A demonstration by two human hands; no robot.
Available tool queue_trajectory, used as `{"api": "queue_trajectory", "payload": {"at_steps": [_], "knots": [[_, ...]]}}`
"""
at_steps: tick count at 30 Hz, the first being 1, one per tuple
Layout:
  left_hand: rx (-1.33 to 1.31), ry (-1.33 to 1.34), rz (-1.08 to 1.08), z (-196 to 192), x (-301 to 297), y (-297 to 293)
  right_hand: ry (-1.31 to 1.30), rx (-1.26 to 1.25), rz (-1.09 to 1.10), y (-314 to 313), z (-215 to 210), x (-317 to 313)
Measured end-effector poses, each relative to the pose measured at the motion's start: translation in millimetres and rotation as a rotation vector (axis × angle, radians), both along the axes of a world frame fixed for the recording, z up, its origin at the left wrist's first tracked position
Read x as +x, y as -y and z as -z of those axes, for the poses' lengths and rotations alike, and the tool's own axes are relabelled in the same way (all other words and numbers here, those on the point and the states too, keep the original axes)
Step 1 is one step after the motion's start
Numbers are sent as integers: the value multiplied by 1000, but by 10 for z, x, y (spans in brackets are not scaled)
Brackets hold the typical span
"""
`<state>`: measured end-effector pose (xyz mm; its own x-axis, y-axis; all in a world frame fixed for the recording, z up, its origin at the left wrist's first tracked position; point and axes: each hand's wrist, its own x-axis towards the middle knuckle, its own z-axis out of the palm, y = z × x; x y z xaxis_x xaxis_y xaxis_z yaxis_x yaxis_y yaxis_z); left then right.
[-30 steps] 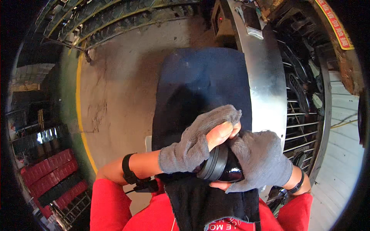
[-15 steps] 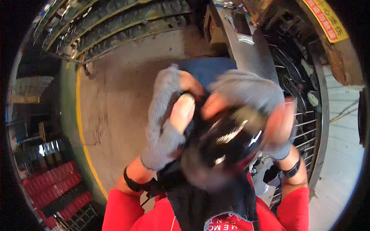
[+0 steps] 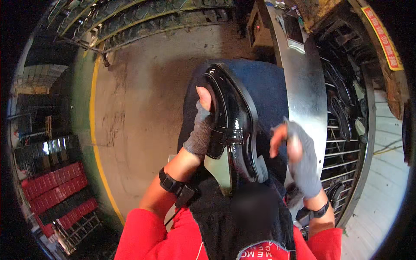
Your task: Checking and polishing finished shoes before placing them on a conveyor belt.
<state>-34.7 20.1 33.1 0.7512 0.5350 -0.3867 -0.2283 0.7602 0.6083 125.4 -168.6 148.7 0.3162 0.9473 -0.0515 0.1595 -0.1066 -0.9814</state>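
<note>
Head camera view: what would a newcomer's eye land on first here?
The glossy black shoe near the centre, held by the gloved left hand at its left side. Then the gloved right hand, apart from it on the right, and the red sleeves at the lower edge. Farther left, a yellow floor line curves down.

We are looking down on a brown floor [image 3: 143,99], where a yellow line [image 3: 92,116] is bordering a green strip [image 3: 83,112]. Long racks [image 3: 169,14] are filling the top left, red panels [image 3: 54,184] are sitting lower left, and a metal table [image 3: 308,104] is gleaming beside a barred shelf [image 3: 342,140].
</note>
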Motion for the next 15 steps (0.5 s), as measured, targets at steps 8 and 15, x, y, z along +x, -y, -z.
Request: {"api": "queue_trajectory", "payload": {"at_steps": [8, 15], "knots": [[67, -1, 143, -538, -73, 104, -450, -266, -37, 32, 238, -289], [385, -100, 64, -937, -78, 396, -9, 183, 135, -405, -252, -376]]}}
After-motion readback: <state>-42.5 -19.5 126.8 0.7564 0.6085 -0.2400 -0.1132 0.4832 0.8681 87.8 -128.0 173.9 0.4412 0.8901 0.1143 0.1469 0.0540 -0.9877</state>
